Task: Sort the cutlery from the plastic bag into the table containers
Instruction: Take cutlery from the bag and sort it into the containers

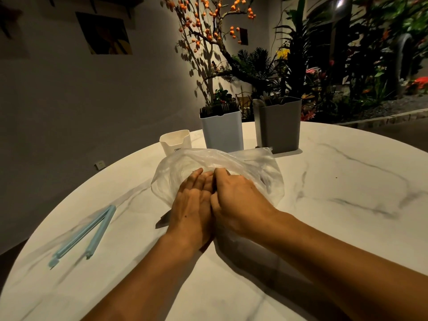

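Right now I have both hands down on the plastic bag [217,167] at the middle of the surface [347,205]: my left hand [192,205] lies flat with straight fingers pressing the film, and my right hand [238,195] sits just beside it, fingers bent over the bag, though I cannot tell whether they pinch it. I judge this the emptying step, as a dark piece of cutlery [163,220] pokes out under my left hand. Next I should grip that piece and carry it to the far white container [222,133], grey container [278,126] or small cream container [176,141].
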`<state>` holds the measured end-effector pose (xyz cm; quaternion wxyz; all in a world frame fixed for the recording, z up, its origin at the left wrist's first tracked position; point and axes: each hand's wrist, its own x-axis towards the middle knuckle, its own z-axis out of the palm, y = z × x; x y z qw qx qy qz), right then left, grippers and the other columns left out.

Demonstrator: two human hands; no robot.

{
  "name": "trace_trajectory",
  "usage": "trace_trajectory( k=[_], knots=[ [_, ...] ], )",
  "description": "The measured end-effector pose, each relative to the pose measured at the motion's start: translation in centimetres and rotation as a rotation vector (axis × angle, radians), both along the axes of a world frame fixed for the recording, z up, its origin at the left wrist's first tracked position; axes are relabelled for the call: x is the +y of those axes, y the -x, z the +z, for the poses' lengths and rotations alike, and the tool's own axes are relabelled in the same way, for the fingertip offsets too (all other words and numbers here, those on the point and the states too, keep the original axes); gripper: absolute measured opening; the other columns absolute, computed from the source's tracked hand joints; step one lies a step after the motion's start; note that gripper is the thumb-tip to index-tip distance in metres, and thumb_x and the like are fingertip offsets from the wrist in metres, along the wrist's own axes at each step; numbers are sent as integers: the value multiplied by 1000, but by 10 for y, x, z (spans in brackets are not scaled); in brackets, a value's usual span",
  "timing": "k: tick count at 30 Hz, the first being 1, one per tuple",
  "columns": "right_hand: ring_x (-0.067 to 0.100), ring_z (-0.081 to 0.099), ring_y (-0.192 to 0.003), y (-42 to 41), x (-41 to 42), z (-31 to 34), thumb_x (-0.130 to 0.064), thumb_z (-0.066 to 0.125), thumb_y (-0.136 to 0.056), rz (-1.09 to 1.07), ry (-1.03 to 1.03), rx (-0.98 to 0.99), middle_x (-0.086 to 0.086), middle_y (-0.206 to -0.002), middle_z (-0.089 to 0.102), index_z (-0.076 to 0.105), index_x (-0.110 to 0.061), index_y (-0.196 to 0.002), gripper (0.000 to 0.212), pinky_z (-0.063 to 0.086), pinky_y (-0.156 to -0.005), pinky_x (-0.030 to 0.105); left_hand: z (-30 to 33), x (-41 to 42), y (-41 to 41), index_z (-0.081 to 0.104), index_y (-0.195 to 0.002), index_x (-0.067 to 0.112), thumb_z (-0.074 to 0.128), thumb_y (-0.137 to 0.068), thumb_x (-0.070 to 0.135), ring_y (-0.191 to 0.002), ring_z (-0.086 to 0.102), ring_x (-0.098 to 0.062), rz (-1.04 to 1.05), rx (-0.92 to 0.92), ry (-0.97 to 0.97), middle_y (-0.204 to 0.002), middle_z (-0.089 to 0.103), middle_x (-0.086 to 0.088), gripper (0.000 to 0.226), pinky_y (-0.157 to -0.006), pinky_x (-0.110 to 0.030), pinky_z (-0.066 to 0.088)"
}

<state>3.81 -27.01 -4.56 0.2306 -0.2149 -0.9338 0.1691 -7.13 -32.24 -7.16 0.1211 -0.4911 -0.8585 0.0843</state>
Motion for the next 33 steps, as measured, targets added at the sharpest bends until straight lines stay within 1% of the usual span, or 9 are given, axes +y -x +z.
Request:
trace_trajectory(
  k=[3,6,10,14,19,23,26,30,33],
  knots=[
    [19,58,-96,-2,6,4,-37,31,-104,21,74,81,5,-109,61,43,-19,-126,31,51,-92,40,-7,2,5,2,-156,18,52,-94,53,-151,8,-22,-27,-117,-80,-165,5,-4,87,-121,-34,0],
    [22,58,-88,-7,22,10,-30,34,-103,-46,83,136,5,-98,61,54,-17,-111,26,53,-85,43,-13,-4,6,14,-155,18,72,-80,54,-148,21,-21,-26,-209,-330,-161,21,-3,101,-122,-35,17],
    [16,59,-91,-14,39,4,-10,55,-96,-33,126,-183,3,-103,63,66,-15,-115,22,53,-87,27,-16,-10,7,34,-147,23,53,-99,30,-137,40,-20,-88,-305,-546,-146,46,-2,53,-118,-39,28],
    [10,59,-94,-15,38,2,-13,64,-93,21,-6,-117,1,-114,65,64,-19,-123,31,50,-90,22,-19,-15,13,42,-140,35,44,-100,43,-131,49,-19,-197,-424,-696,-140,52,5,41,-111,-49,41],
    [18,53,-119,-9,30,4,-21,67,-92,89,-18,104,0,-136,52,50,-24,-135,46,48,-103,32,-7,-20,-5,44,-123,40,33,-90,73,-113,50,19,-461,-672,-933,-124,48,27,48,-99,-6,40],
    [16,51,-119,-8,30,4,-22,69,-88,155,92,180,-2,-141,46,37,-27,-140,61,51,-99,36,8,-23,-12,57,-109,19,33,-101,36,-106,60,-2,-498,-617,-1191,-107,62,7,30,-88,-10,47],
    [15,52,-122,-8,29,6,-23,77,-81,335,299,156,-3,-142,48,40,-26,-142,72,52,-99,33,14,-23,-24,55,-104,10,33,-99,38,-96,63,-3,-455,-839,-1265,-96,62,9,37,-78,-6,48],
    [11,64,-105,-6,21,4,-16,75,-84,487,467,142,-2,-118,65,59,-16,-128,46,53,-91,18,18,-19,-37,56,-85,17,35,-99,41,-93,65,2,-342,-1119,-1348,-92,68,20,35,-73,-7,49],
    [23,65,-102,-5,22,3,-13,64,-93,470,535,130,7,-118,62,59,-8,-127,35,57,-90,34,18,-19,-36,66,-85,19,40,-90,50,-90,69,-10,-164,-1320,-1318,-90,72,7,40,-79,-27,58]
  ],
)
